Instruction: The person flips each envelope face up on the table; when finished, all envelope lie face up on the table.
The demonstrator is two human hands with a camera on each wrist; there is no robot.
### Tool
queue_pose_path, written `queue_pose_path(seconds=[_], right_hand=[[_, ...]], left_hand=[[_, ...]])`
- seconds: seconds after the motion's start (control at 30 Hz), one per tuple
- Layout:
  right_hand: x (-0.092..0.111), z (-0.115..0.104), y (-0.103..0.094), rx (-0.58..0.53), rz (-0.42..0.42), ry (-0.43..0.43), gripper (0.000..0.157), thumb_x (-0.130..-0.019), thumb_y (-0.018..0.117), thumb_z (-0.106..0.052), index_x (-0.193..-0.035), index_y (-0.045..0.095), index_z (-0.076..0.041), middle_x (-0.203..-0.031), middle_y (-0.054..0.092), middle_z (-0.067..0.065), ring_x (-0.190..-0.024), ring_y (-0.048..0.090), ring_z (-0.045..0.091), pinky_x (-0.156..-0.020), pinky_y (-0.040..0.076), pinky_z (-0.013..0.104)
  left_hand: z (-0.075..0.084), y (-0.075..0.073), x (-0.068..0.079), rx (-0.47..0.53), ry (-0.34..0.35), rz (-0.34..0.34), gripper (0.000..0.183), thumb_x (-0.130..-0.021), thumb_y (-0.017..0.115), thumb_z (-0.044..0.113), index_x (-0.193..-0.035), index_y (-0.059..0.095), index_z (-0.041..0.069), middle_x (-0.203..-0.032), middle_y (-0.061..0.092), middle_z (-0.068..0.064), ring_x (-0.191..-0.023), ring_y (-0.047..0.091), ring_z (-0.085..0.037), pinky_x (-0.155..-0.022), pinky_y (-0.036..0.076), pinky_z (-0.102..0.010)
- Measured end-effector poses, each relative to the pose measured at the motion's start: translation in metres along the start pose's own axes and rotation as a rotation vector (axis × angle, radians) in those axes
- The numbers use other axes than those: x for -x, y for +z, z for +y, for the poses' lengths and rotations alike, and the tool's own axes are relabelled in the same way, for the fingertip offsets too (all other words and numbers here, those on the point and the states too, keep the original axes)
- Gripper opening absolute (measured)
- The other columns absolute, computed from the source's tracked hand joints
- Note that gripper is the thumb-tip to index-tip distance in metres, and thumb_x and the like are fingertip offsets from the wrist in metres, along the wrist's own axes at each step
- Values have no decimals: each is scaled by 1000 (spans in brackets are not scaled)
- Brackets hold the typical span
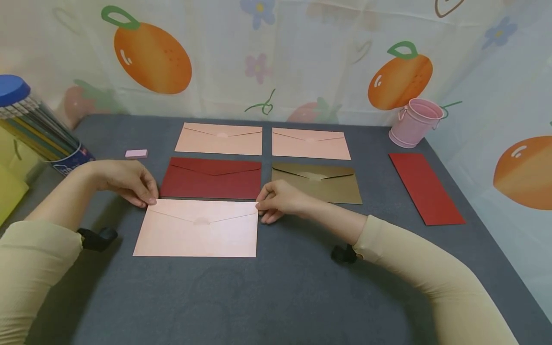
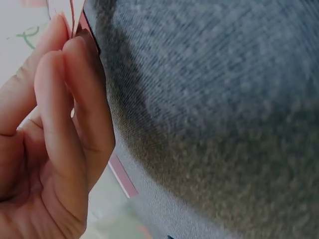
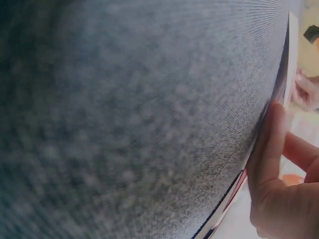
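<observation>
A pale pink envelope (image 1: 196,235) with its flap side up lies nearest to me, held by both hands at its far corners. My left hand (image 1: 129,182) pinches the far left corner between thumb and fingers; the left wrist view shows the same hand (image 2: 60,124) gripping the paper edge. At the far right corner my right hand (image 1: 278,201) pinches the edge. Just beyond this envelope lies a dark red envelope (image 1: 211,178), with a gold envelope (image 1: 316,187) to its right. Behind them are two more pale pink envelopes, one left (image 1: 220,143) and one right (image 1: 310,146).
A red envelope or card (image 1: 424,189) lies at the right, below a small pink bucket (image 1: 416,122). A pink eraser-like block (image 1: 136,154) sits at the left, near a blue-lidded holder of pencils (image 1: 43,124). A fruit-patterned cloth (image 1: 302,57) hangs behind the grey tabletop (image 1: 276,297).
</observation>
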State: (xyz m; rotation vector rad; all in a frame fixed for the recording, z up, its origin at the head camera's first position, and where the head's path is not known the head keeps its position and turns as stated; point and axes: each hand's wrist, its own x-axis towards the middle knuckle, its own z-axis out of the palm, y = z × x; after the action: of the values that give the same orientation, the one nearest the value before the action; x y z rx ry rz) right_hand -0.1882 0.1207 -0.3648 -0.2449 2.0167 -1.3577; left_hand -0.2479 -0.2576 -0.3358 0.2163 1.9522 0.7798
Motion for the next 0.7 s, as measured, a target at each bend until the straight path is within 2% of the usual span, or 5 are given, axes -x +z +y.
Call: queue_pose_path(seconds=[0.23, 0.47, 0.7], right_hand=[[-2, 2, 0, 76, 21, 0, 15, -95, 63, -7, -104, 59, 5, -78, 64, 6, -58, 64, 9, -57, 60, 25], [-3, 1, 0, 150, 46, -4, 13, -94, 65, -9, -100, 62, 3, -75, 63, 5, -56, 64, 9, -58, 60, 27], [-2, 1, 2, 189, 69, -7, 11, -93, 66, -9, -97, 63, 1, -73, 63, 5, -55, 65, 9, -58, 61, 28]], left_hand=[[2, 4, -3, -14, -17, 36, 16, -89, 72, 15, -96, 71, 1, -80, 65, 5, -70, 63, -2, -68, 57, -15], [0, 3, -6, -20, -25, 70, 10, -91, 69, 9, -94, 72, 1, -79, 67, 5, -69, 61, -2, -68, 57, -16], [-3, 4, -8, -10, -11, 77, 10, -92, 68, 8, -95, 71, -1, -80, 67, 5, -70, 63, -2, -69, 57, -17]])
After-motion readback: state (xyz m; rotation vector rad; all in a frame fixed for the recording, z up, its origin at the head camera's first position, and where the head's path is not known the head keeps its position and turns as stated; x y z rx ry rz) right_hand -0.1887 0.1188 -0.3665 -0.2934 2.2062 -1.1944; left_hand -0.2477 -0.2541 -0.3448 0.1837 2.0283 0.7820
